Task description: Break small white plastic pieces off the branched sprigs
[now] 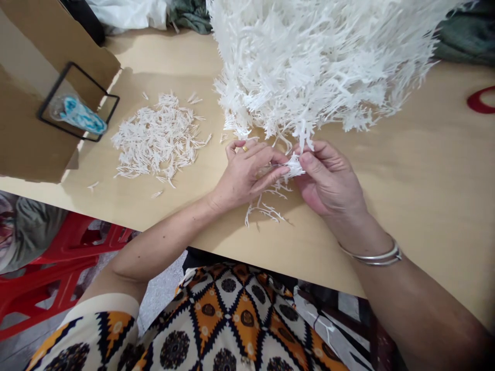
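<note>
My right hand (330, 178), with a silver bangle at the wrist, pinches a small white feathery sprig (295, 166) between thumb and fingers. From the other side my left hand (251, 167), wearing a gold-coloured ring, closes thumb and forefinger at the sprig's left edge. A loose branching white strip (266, 208) lies on the table just below the two hands. Behind them rises a large heap of white branching sprigs (325, 62), and its lower fringe hangs close to my fingers. A smaller pile of short white pieces (158, 136) is spread to the left.
Everything lies on a pale wooden table (421, 206). At the left stands a cardboard box (23, 129), beside a black wire frame (116, 111) and a blue-and-white wrapped item (83, 116). A red ring-shaped handle (477, 100) sits far right. Red stools (69, 242) stand below the table's left edge.
</note>
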Demonstrator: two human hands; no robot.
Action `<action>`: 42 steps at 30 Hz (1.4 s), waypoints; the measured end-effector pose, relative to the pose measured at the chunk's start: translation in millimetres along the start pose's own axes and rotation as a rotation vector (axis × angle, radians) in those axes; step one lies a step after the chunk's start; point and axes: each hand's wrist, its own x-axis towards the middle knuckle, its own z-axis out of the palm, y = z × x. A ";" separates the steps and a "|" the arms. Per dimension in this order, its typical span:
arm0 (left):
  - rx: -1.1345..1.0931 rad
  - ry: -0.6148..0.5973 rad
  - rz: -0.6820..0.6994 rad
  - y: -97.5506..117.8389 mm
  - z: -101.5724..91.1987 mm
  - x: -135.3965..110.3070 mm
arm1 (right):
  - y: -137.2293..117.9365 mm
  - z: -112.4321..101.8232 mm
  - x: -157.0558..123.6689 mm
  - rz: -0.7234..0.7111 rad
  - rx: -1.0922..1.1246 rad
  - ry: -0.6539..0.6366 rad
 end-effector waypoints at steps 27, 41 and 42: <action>0.028 -0.043 -0.077 -8.5 -4.8 -1.5 | -4.2 0.8 -4.9 -0.030 -0.215 -0.001; -0.147 -0.249 -0.098 -18.7 -3.5 -1.4 | 13.1 -5.8 -0.3 -0.237 -0.580 0.003; -0.173 -0.255 -0.099 -18.6 -3.7 -1.7 | 16.8 -7.5 3.4 -0.249 -0.590 0.030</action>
